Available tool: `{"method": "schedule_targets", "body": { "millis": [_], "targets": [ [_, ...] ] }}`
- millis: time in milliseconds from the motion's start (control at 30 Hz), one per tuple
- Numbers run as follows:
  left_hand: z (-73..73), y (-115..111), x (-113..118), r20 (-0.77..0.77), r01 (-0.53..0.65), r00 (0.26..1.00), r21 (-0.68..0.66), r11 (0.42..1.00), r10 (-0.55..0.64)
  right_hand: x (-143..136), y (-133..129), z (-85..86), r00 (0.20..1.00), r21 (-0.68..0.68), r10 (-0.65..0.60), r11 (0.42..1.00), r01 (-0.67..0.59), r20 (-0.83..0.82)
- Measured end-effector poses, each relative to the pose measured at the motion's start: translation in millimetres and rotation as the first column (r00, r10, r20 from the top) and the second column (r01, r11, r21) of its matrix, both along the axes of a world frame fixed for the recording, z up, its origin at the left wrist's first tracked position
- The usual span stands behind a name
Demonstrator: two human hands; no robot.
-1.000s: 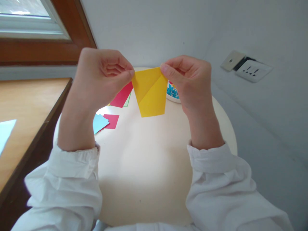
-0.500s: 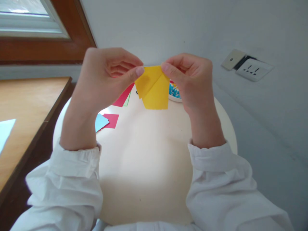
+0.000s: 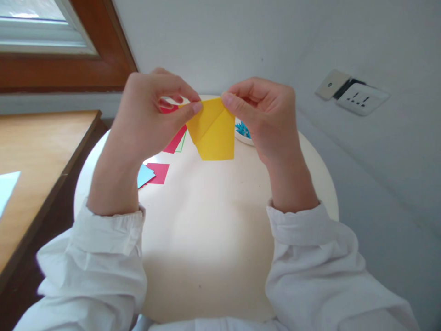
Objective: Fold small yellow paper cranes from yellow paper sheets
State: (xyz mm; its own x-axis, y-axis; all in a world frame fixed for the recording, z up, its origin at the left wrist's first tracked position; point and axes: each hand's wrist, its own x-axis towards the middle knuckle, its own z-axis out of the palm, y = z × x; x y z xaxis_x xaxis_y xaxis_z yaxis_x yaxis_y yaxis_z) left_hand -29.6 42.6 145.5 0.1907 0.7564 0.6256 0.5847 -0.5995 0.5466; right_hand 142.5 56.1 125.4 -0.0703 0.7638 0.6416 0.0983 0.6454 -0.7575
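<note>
Head view: the left hand and right hand each pinch the upper edge of a yellow paper between thumb and fingers, holding it up above the round white worktop. It looks folded, narrower at the bottom, with a diagonal line running across its face. Behind the right hand, partly hidden, a white dish holds blue pieces. The left hand and wrist partly cover a red sheet, a green-edged sheet and, nearer, a light blue sheet overlapping another red piece. Farther right, a socket plate sits on the wall.
</note>
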Motion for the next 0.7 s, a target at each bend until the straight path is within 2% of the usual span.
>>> {"method": "schedule_targets", "body": {
  "millis": [100, 200, 267, 367, 467, 700],
  "targets": [
    [-0.9, 0.3, -0.4, 0.024, 0.056, 0.998, -0.013, 0.998, -0.055, 0.1, 0.1, -0.3, 0.998, 0.037, -0.035, 0.999, 0.033, 0.054],
    [-1.1, 0.1, -0.5, 0.022, 0.081, 0.997, -0.053, 0.995, -0.08, 0.2, -0.4, -0.4, 0.967, 0.126, -0.146, 0.985, 0.121, 0.208],
    [-0.8, -0.9, 0.0, -0.013, 0.074, 0.997, -0.073, 0.995, -0.075, -0.3, -1.7, -0.3, 0.932, 0.182, -0.202, 0.971, 0.152, 0.3],
    [0.8, -3.9, 2.1, -0.09, 0.019, 0.996, -0.083, 0.996, -0.027, -2.4, -4.6, 0.0, 0.903, 0.213, -0.218, 0.966, 0.146, 0.37],
    [2.6, -6.8, 4.8, -0.133, -0.03, 0.991, -0.092, 0.995, 0.018, -5.3, -7.7, 0.3, 0.887, 0.211, -0.215, 0.968, 0.137, 0.409],
    [2.5, -5.3, 3.9, -0.126, -0.008, 0.992, -0.073, 0.997, -0.001, -5.5, -7.3, -0.2, 0.876, 0.285, -0.271, 0.945, 0.163, 0.399]
  ]
}}
